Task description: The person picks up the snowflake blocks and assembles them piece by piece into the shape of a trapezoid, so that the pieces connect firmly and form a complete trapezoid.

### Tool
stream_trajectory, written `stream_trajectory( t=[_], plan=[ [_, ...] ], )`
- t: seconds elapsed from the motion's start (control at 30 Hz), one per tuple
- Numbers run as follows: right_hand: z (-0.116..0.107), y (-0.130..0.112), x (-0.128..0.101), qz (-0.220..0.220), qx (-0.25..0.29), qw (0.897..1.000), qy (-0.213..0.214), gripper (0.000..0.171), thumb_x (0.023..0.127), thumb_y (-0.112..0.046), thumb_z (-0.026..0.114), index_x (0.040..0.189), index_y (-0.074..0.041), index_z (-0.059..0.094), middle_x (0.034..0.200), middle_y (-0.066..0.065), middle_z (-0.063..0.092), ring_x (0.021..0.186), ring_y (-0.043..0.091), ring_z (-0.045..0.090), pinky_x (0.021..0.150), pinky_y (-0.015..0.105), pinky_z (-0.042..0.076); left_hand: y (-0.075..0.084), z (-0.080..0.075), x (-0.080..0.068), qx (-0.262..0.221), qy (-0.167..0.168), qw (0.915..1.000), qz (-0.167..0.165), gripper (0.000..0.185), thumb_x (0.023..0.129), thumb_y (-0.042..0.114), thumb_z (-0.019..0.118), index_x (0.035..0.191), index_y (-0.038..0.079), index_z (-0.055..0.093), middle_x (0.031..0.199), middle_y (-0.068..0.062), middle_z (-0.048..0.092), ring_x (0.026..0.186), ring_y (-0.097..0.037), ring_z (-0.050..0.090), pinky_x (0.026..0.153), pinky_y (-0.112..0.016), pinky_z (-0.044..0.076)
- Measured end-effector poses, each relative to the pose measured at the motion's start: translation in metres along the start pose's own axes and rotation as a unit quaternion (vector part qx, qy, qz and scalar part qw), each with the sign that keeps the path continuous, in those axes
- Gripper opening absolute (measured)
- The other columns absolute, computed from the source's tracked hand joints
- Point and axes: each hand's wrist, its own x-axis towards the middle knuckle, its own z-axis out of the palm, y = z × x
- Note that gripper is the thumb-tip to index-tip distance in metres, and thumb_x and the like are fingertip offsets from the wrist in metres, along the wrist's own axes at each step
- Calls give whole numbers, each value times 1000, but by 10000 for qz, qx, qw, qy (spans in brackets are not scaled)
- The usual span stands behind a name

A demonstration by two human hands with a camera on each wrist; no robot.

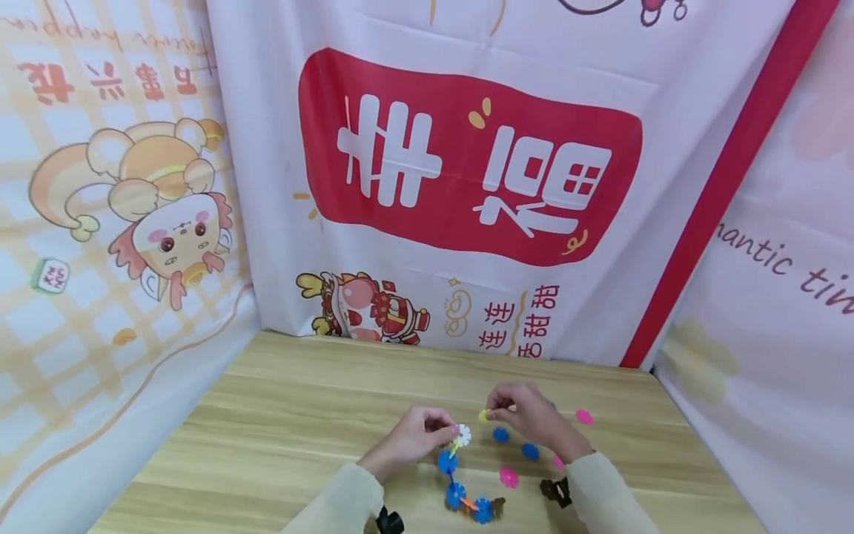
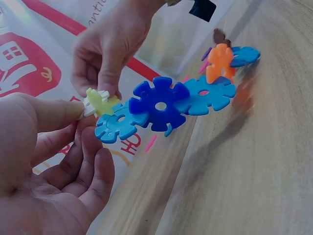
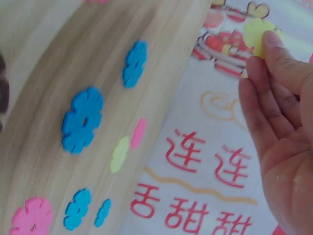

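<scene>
pinching the white disc [image 1: 463, 435] of a linked chain [image 1: 448, 463], left fingers [image 2: 101, 170] sit near right fingers [image 3: 261, 100] gripping a yellow disc [image 3: 255, 36] above a wooden bench [image 1: 267, 423], printed cloth [image 1: 267, 148] behind.

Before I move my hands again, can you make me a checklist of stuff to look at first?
1. Left hand pinches the white disc at the chain's end: ok.
2. Right hand pinches a loose yellow disc: ok.
3. Yellow disc joined to the white disc: not ok, the head view shows a gap between them.
4. Chain linked without a break from the white disc to the orange disc: ok.
5. Brown disc at the far end pushed in firmly: cannot tell, it is small and blurry.
6. Spare discs on the table, such as a blue one and a pink one: ok.
</scene>
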Motion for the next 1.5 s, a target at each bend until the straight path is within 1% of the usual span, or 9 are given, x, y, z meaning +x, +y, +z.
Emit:
stream_trajectory(
  t=[0.07, 0.17, 0.37, 0.7, 0.9, 1.1, 1.33, 1.43, 1.5],
  plan=[
    [3, -7, -4, -326, 4, 9994, 71, 7, 86, -16, 72, 85, -20, 66, 82, -11, 68, 74, 1, 64, 69, 21, 58, -1, 1, -1, 0, -56, 10000, -17, 17, 91, 35, 66, 92, 19, 72, 89, 0, 70, 78, -12, 60, 66, -24, 52],
    [6, -15, -8, -774, -160, 9967, 208, 9, 84, -12, 74, 86, -18, 67, 84, -9, 69, 77, 0, 65, 70, 20, 58, -1, 2, -3, -34, -75, 9999, -63, 18, 92, 35, 65, 93, 19, 72, 89, 0, 70, 78, -12, 60, 66, -24, 52],
    [9, -26, -9, -1218, -620, 9898, 409, 15, 79, -9, 77, 89, -16, 69, 86, -7, 70, 80, 2, 67, 72, 15, 56, 0, 2, -2, -101, 26, 9999, -46, 19, 92, 35, 66, 93, 17, 72, 90, 0, 70, 79, -13, 60, 67, -25, 52],
    [15, -27, -12, -1882, -827, 9755, 782, 18, 76, -4, 79, 89, -11, 68, 85, -2, 71, 80, 7, 67, 72, 15, 56, -1, 2, -3, -176, 0, 9998, -10, 19, 92, 33, 66, 94, 15, 71, 89, 1, 69, 77, -11, 60, 65, -23, 53],
    [14, -27, -13, -2012, -683, 9724, 968, 19, 75, -2, 79, 89, -11, 68, 85, 0, 71, 80, 8, 68, 73, 14, 55, 2, 2, -3, -177, 33, 9998, -26, 20, 92, 36, 66, 94, 17, 72, 90, -1, 70, 78, -14, 61, 67, -26, 54],
    [19, -27, -13, -2142, -724, 9687, 1029, 19, 75, -3, 79, 88, -10, 68, 85, -1, 71, 79, 7, 68, 75, 9, 53, 3, 5, -4, -188, 107, 9997, 93, 18, 91, 30, 67, 93, 13, 72, 88, -3, 70, 74, -11, 61, 64, -22, 53],
    [27, -31, -11, -2292, -697, 9611, 1378, 19, 73, -1, 81, 85, -10, 68, 82, -2, 70, 76, 6, 67, 72, 8, 52, 4, 11, -7, -242, 575, 9978, 217, 12, 91, 20, 68, 89, 8, 72, 84, -6, 71, 70, -8, 60, 60, -18, 51],
    [27, -34, -9, -2390, -721, 9570, 1479, 21, 71, 2, 82, 84, -9, 68, 81, -1, 70, 75, 6, 67, 71, 9, 53, 7, 13, -7, -116, 795, 9964, 274, 11, 91, 17, 67, 88, 8, 72, 84, -9, 71, 68, -7, 59, 58, -17, 49],
    [26, -35, -7, -2481, -802, 9544, 1454, 21, 70, 2, 82, 84, -8, 68, 81, -1, 70, 75, 6, 66, 71, 9, 53, 9, 12, -6, 3, 785, 9964, 317, 11, 91, 17, 67, 87, 7, 72, 84, -10, 71, 68, -7, 58, 58, -18, 49]
  ],
)
